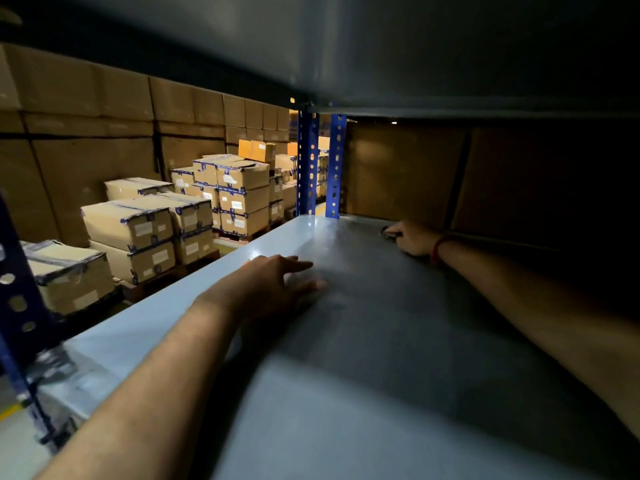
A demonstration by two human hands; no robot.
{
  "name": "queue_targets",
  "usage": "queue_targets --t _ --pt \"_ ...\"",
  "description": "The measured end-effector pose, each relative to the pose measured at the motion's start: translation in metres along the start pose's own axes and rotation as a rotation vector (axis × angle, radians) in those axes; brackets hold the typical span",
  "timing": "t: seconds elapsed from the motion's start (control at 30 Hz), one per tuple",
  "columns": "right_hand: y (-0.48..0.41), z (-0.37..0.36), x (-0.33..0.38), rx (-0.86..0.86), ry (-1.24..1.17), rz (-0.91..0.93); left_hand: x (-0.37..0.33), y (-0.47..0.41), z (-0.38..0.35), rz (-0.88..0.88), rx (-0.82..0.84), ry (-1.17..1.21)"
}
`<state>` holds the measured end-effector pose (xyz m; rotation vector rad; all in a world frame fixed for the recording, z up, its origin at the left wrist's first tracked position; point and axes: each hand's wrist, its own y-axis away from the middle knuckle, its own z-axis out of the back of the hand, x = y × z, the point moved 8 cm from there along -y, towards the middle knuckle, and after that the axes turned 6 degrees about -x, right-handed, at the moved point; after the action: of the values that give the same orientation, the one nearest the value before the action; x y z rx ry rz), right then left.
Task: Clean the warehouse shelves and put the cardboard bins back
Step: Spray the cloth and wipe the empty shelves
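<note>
Guessing halfway: had left grip [280, 282] spread flat on bare shelf [381, 341], right grip [412, 239] curled round small dark thing [389, 233] at back. Saw no bins returned.

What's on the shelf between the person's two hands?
Head view: only bare grey shelf between the left hand and the right hand gripping a dark object.
</note>
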<state>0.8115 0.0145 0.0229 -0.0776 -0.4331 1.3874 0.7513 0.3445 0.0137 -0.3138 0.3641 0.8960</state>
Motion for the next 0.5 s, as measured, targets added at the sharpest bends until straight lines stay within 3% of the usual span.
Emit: queue_targets --t 0.17,0.27,0.33,0.43,0.5 --pt "0.048 -0.019 0.135 0.068 -0.171 0.373 0.0 -0.004 -0.001 -0.003 0.003 -0.033" --pt "0.069 -0.024 0.152 0.161 -0.188 0.539 -0.008 -0.004 -0.01 -0.088 0.045 -0.066" --pt "0.055 -0.017 0.109 0.162 -0.124 0.466 -0.009 -0.002 -0.013 -0.108 0.065 -0.073" --pt "0.026 0.008 0.001 0.011 0.012 0.062 -0.015 0.006 -0.016 -0.148 0.065 -0.07" --pt "0.017 0.013 -0.038 -0.044 0.057 -0.105 -0.022 0.01 -0.016 -0.175 0.034 -0.1"
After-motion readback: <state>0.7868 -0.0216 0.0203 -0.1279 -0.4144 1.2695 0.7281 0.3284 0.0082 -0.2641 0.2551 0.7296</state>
